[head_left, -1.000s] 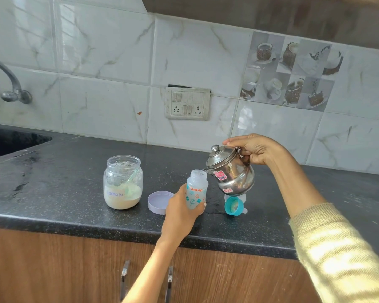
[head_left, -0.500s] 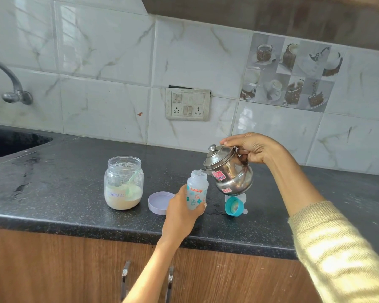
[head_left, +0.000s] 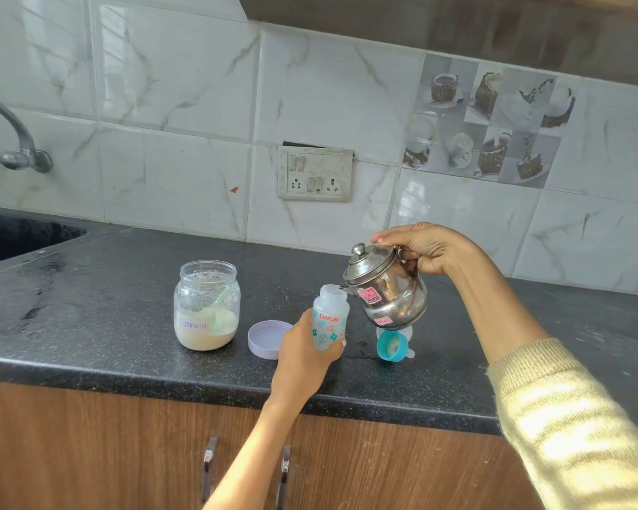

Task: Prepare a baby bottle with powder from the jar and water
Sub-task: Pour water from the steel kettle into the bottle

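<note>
My left hand (head_left: 302, 357) grips the small baby bottle (head_left: 329, 318), which stands upright and uncapped on the black counter (head_left: 107, 318). My right hand (head_left: 426, 250) holds a steel kettle (head_left: 387, 288) by its handle, tilted left with its spout at the bottle's mouth. The open glass jar (head_left: 207, 305) with beige powder and a pale green scoop inside stands to the left. Its lilac lid (head_left: 267, 338) lies upturned between jar and bottle. The bottle's teal collar with teat (head_left: 393, 346) lies on the counter under the kettle.
A sink (head_left: 15, 237) and tap (head_left: 19, 141) are at the far left. A switch plate (head_left: 315, 174) sits on the tiled wall behind. Wooden cabinet doors with metal handles (head_left: 209, 469) run below the counter edge. A small wet patch lies right of the bottle.
The kettle has risen slightly and tilted further toward the bottle's mouth. My left hand and the bottle have stayed in place.
</note>
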